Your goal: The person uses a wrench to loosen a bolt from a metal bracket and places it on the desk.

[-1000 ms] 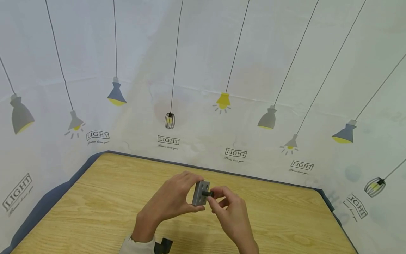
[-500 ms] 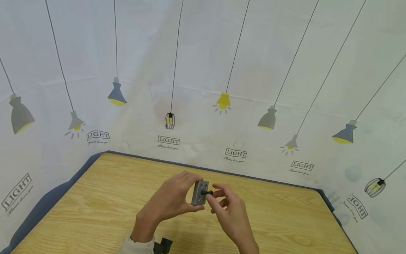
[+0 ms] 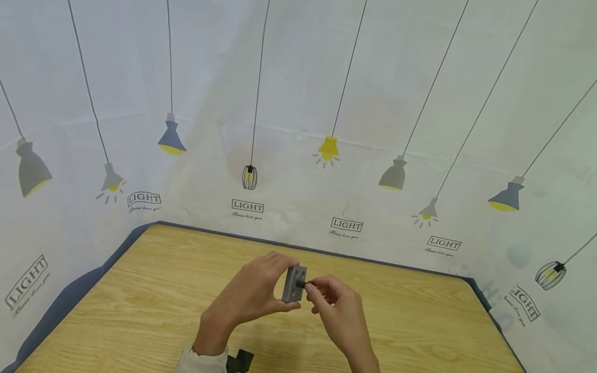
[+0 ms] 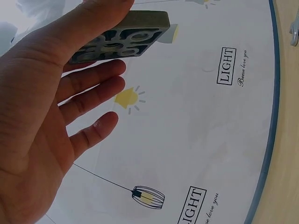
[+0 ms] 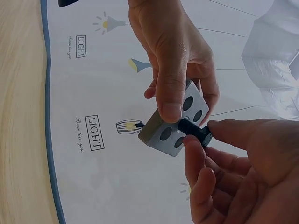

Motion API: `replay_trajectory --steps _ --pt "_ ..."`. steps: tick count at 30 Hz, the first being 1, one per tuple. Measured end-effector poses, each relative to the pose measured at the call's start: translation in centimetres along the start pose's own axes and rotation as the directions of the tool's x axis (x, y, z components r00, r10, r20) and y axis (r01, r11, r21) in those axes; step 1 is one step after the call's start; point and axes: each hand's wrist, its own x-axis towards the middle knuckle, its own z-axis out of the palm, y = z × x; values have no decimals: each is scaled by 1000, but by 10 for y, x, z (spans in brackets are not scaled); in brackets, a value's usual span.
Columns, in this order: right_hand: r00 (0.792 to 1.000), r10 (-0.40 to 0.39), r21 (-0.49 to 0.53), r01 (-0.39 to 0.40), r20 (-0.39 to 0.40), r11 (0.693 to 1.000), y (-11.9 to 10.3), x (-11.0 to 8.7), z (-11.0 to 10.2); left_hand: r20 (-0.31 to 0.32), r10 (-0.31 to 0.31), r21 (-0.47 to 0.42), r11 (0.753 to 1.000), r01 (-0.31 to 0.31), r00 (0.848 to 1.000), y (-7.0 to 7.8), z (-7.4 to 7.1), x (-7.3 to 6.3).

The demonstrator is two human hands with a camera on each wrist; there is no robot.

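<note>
My left hand grips a small grey block by its edges, between thumb and fingers, above the table. In the right wrist view the block's face has several round holes around a middle one. A black bolt stands out of that middle hole. The thumb and forefinger of my right hand pinch the bolt's head. From the left wrist view, the block's ribbed, hollowed back faces me, and the left hand's other fingers extend below it. How deep the bolt sits is hidden.
A wood-grain table lies under both hands, with a dark blue edge. White sheeting printed with hanging lamps surrounds it. A black device sits at the left wrist, beside the light sleeve.
My right fingers loosen and shift on the bolt's head, then close around it again. The block and my left hand stay almost in place.
</note>
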Motion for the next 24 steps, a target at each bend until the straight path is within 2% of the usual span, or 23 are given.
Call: replay_trajectory --steps 9,24 --pt "999 -30 -14 29 -21 999 0 -1 -2 10 -9 -5 1000 9 1000 -1 2 0" --pt "997 -74 -13 74 -5 997 -2 -2 -4 5 -16 -4 1000 17 1000 -1 1 0"
